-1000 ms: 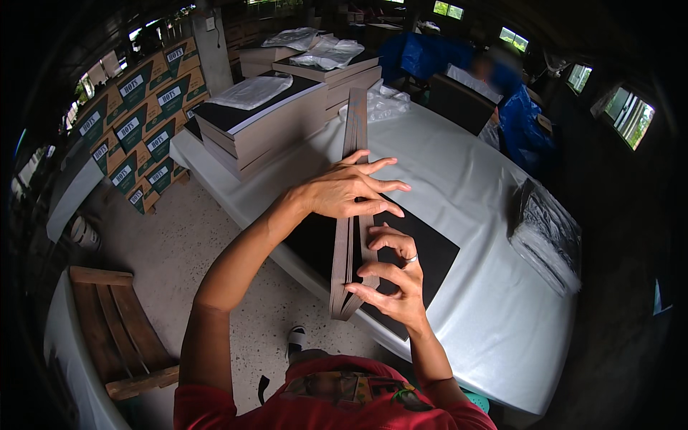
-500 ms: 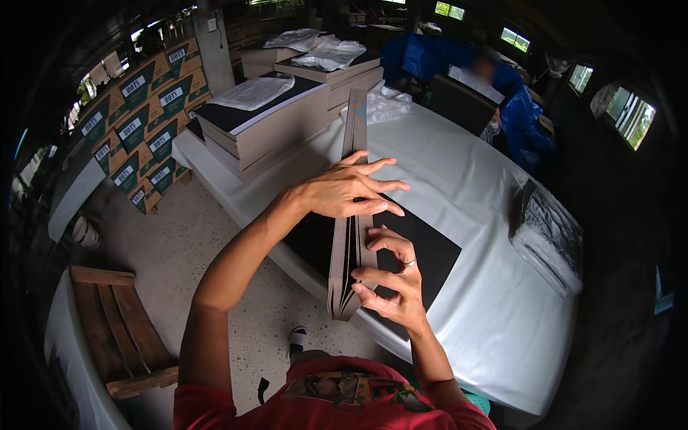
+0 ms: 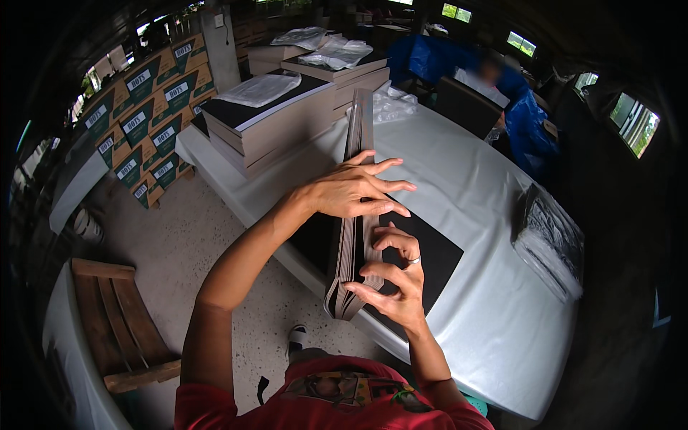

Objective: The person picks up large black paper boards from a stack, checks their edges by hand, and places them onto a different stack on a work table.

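A thick stack of black boards with pale grey-brown edges [image 3: 352, 244] stands on its long side near the front edge of the table. Across its upper edges lies my left hand [image 3: 358, 190], palm down, with fingers stretched and spread toward the right. My right hand [image 3: 401, 276] is at the near right part of the stack. Its thumb presses in among the edges at the near end, and its bent fingers rest against the right side. A narrow gap shows between some boards there. Under the stack a black sheet [image 3: 433, 258] lies flat on the table.
Tall stacks of similar boards [image 3: 287, 122] stand at the back left, topped with clear plastic bags [image 3: 261, 89]. A plastic-wrapped bundle [image 3: 548, 244] lies on the white-covered table [image 3: 502, 337] at right. Cartons [image 3: 143, 118], a wooden pallet [image 3: 122, 322] and another person [image 3: 480, 86] are around.
My right thumb has moved left across the board edges at the near end, and the gap between the boards there has narrowed. The left hand keeps its place on the stack.
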`<state>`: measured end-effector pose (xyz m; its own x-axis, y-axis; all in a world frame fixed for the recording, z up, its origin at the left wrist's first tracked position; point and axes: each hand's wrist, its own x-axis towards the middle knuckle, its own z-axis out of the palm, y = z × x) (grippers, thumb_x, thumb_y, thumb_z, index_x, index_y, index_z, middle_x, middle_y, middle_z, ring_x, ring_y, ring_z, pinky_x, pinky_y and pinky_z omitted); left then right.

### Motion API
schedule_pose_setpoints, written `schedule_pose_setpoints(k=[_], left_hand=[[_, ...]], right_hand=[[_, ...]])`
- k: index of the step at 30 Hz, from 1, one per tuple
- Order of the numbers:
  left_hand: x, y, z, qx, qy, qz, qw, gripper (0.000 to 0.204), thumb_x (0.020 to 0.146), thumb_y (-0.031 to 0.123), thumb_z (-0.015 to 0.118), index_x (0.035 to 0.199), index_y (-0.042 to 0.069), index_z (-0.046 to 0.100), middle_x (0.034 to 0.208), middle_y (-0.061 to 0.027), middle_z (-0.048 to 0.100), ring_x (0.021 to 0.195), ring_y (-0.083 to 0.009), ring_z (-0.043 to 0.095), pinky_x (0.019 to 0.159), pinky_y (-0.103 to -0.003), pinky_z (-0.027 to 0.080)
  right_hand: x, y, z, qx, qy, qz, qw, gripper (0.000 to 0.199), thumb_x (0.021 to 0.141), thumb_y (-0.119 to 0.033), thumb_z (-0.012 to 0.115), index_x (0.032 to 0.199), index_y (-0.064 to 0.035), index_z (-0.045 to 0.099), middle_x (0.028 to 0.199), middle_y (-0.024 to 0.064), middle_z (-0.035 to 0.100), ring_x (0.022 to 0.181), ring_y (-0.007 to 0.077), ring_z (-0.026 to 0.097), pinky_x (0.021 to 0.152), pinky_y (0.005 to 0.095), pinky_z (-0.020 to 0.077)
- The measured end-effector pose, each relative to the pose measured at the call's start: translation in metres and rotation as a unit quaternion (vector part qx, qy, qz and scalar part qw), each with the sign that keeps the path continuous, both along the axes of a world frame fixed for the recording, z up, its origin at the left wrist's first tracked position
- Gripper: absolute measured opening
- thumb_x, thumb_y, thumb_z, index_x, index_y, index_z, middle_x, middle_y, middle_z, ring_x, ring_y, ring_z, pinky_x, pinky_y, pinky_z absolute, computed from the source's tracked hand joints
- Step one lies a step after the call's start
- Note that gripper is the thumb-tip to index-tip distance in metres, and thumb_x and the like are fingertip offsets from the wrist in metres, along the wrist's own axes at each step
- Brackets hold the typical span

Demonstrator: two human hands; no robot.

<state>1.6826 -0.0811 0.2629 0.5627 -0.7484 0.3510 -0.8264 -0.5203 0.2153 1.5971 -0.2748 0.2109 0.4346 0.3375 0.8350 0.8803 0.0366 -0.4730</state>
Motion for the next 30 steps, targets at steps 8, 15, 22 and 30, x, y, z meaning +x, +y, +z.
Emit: schedule_pose_setpoints(k=[8, 15, 22, 30], left_hand=[[0.0026, -0.0012, -0.002, -0.004, -0.007, -0.002, 1.0, 0.034, 0.095, 0.044, 0.041, 0.11, 0.031, 0.07, 0.142, 0.0071, 0.046, 0.142, -0.0312, 0.02, 0.113, -0.06, 0.006], [0.0038, -0.0016, -0.0032, -0.008, -0.004, -0.004, 1.0, 0.034, 0.096, 0.043, 0.041, 0.11, 0.031, 0.07, 0.142, 0.0067, 0.046, 0.142, -0.0312, 0.02, 0.113, -0.06, 0.006], [0.005, -0.0055, -0.003, -0.007, -0.012, -0.009, 1.0, 0.034, 0.095, 0.044, 0.041, 0.109, 0.03, 0.07, 0.142, 0.0072, 0.046, 0.142, -0.0305, 0.02, 0.113, -0.06, 0.007], [0.0082, -0.0073, -0.0042, -0.004, -0.014, -0.012, 1.0, 0.033, 0.095, 0.044, 0.042, 0.11, 0.032, 0.069, 0.142, 0.008, 0.045, 0.142, -0.0303, 0.02, 0.113, -0.06, 0.008]], right_hand=[[0.0008, -0.0013, 0.0012, 0.0, -0.002, 0.008, 1.0, 0.033, 0.056, -0.016, 0.089, 0.081, -0.0085, 0.068, 0.104, 0.0102, 0.051, 0.108, 0.0319, 0.054, 0.102, 0.0526, 0.0368], [0.0022, -0.0023, -0.0009, -0.005, -0.003, 0.004, 1.0, 0.031, 0.056, -0.015, 0.087, 0.082, -0.0109, 0.07, 0.105, 0.0082, 0.048, 0.108, 0.0348, 0.055, 0.099, 0.0551, 0.0387], [0.0029, -0.0068, 0.0021, -0.02, -0.027, 0.009, 0.999, 0.033, 0.057, -0.02, 0.087, 0.084, -0.0101, 0.07, 0.103, 0.0094, 0.049, 0.107, 0.0332, 0.054, 0.1, 0.0539, 0.0377], [0.0001, -0.0034, 0.0016, -0.009, 0.005, -0.008, 1.0, 0.034, 0.055, -0.02, 0.089, 0.082, -0.0098, 0.07, 0.102, 0.0089, 0.049, 0.106, 0.0305, 0.053, 0.103, 0.0514, 0.0358]])
